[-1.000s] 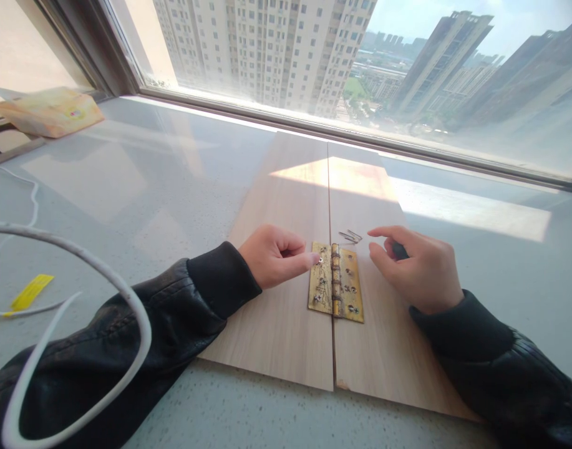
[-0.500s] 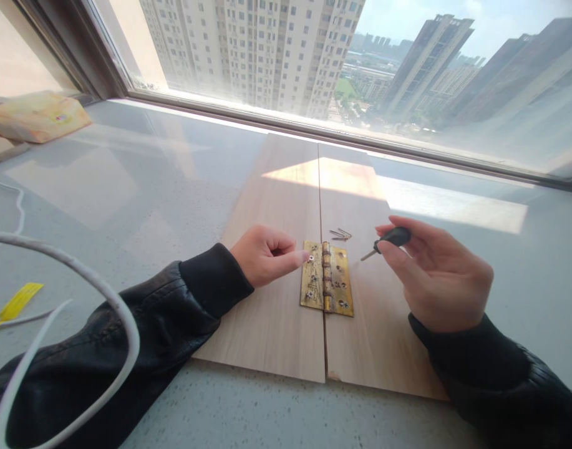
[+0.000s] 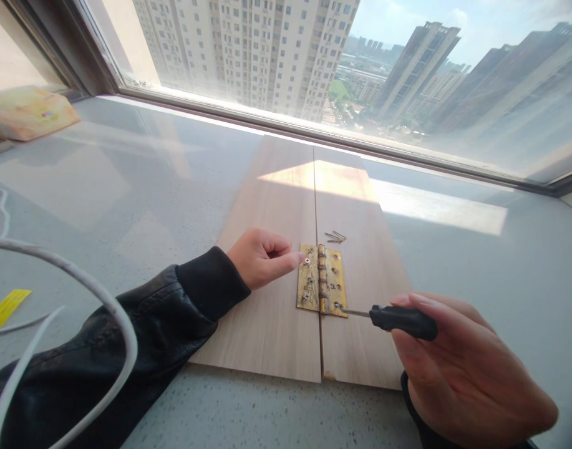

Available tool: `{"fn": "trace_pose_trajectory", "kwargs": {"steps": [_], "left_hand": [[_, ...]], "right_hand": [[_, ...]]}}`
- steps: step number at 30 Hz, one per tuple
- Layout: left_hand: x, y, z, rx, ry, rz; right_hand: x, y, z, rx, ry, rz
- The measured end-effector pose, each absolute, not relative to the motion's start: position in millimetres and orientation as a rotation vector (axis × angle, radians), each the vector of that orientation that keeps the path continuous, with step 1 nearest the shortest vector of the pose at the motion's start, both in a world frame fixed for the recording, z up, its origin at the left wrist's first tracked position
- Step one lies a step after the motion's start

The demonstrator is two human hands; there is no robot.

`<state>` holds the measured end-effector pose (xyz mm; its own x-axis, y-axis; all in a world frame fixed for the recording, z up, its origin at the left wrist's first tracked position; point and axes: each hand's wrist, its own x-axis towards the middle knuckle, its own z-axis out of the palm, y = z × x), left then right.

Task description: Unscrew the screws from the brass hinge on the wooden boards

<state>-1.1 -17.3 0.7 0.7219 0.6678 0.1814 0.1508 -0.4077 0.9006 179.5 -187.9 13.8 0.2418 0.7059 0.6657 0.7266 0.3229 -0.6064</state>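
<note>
Worn brass-coloured hinge [image 3: 322, 279], opened flat across the seam of two pale wooden boards [image 3: 271, 337], nearer their near edge. Black-handled screwdriver [image 3: 383, 317], thin shaft pointing left, tip at hinge's near right corner; contact unclear.

The hinge [image 3: 322, 280] is brass yellow, mottled with dark brown scratches and stains; its screw heads [image 3: 307, 297] are silver marked with dark crosses. The two boards [image 3: 276, 206] are pale beige with a fine lengthwise grain. The screwdriver [image 3: 403, 321] has a black handle and a grey shank. The ledge [image 3: 173, 199] is pale grey, speckled darker; sleeves [image 3: 126, 318], glossy black; cable [image 3: 103, 298], white; tag [image 3: 7, 310], bright yellow.
</note>
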Motion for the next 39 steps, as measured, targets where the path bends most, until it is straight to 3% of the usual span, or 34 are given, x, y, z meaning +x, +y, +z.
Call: {"fn": "trace_pose_trajectory", "kwargs": {"steps": [22, 39], "left_hand": [[-1.7, -16.9, 2.2, 1.951, 0.633, 0.663], [-0.6, -18.0, 1.9, 1.942, 0.626, 0.667]], "right_hand": [[188.8, -195.0, 19.7, -1.436, -1.804, -0.23], [175.4, -186.0, 15.5, -1.291, -1.254, 0.191]]}}
